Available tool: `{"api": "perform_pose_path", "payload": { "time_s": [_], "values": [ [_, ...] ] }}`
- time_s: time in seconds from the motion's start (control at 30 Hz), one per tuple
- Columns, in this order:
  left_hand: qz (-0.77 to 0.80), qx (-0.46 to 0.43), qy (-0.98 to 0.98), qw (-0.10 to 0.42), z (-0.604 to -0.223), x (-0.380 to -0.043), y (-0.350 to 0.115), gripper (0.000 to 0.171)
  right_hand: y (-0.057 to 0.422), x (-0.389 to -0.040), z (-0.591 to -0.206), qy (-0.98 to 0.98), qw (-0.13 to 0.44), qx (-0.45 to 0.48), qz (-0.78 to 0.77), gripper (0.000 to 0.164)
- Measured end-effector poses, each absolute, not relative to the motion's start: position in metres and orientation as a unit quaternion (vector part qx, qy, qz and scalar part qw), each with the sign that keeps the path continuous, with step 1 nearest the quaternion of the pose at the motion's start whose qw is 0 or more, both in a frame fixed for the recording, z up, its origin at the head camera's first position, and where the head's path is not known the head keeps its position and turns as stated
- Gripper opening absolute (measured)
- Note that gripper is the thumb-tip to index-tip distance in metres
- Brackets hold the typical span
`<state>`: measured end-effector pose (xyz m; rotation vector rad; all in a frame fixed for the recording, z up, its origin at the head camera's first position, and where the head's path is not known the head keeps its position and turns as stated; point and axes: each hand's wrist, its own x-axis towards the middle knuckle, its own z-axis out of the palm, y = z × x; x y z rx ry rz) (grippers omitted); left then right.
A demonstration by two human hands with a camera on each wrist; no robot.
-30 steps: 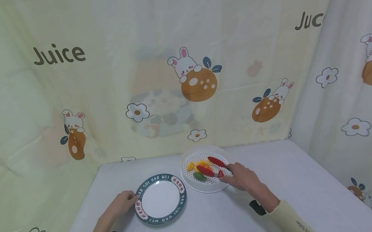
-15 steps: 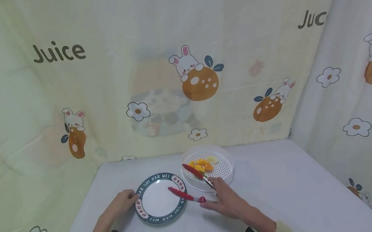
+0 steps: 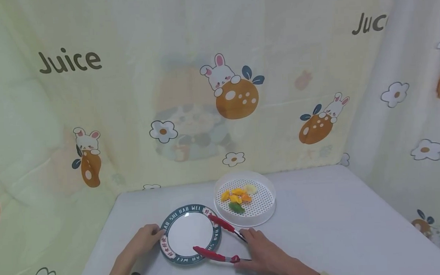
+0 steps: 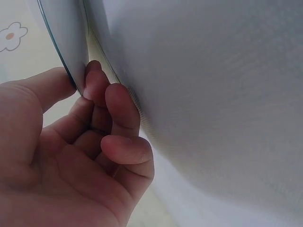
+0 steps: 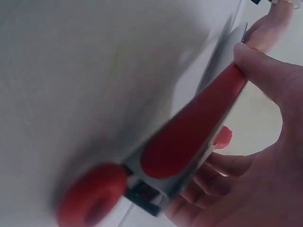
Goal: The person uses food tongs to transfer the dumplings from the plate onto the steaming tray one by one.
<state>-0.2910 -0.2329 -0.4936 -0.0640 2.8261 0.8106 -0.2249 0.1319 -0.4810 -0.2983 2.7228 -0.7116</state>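
My left hand (image 3: 146,239) pinches the left rim of a white plate (image 3: 188,235) with a dark teal lettered border. In the left wrist view, the thumb lies on top of the plate's edge (image 4: 64,52) and fingers are beneath it. A pair of red-tipped tongs (image 3: 213,256) is held in my right hand (image 3: 262,251). Their two arms stand spread over the plate's right side, with nothing visible between the tips. The right wrist view shows the thumb along one red-gripped handle (image 5: 194,123) of the tongs; the far arm is mostly hidden.
Behind the plate, to its right, stands a round white perforated tray (image 3: 245,222). Several yellow-orange pieces (image 3: 235,199), a green piece (image 3: 236,207) and a pale piece (image 3: 250,188) lie in it. A printed curtain (image 3: 131,96) hangs behind the white table (image 3: 317,215).
My right hand has brought the tongs from above the perforated tray leftward and nearer, over the plate. The pieces in the tray are uncovered now. My left hand keeps its place on the rim.
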Motion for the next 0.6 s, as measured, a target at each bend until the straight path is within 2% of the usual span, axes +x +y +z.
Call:
{"api": "perform_pose_path", "payload": {
  "time_s": [0.3, 0.4, 0.5, 0.6],
  "values": [
    [0.258, -0.021, 0.961, 0.099, -0.49, -0.288, -0.236, 0.023, 0.135, -0.223, -0.479, 0.957, 0.145, -0.115, -0.223, 0.098],
    [0.246, -0.021, 0.964, 0.095, -0.486, -0.287, -0.239, 0.028, 0.143, -0.225, -0.469, 0.957, 0.129, -0.111, -0.236, 0.091],
    [0.237, -0.017, 0.968, 0.08, -0.482, -0.288, -0.241, 0.036, 0.16, -0.228, -0.457, 0.956, 0.095, -0.092, -0.263, 0.08],
    [0.226, -0.017, 0.973, 0.038, -0.476, -0.29, -0.244, 0.042, 0.187, -0.238, -0.449, 0.957, 0.022, -0.093, -0.272, 0.076]
  ]
}}
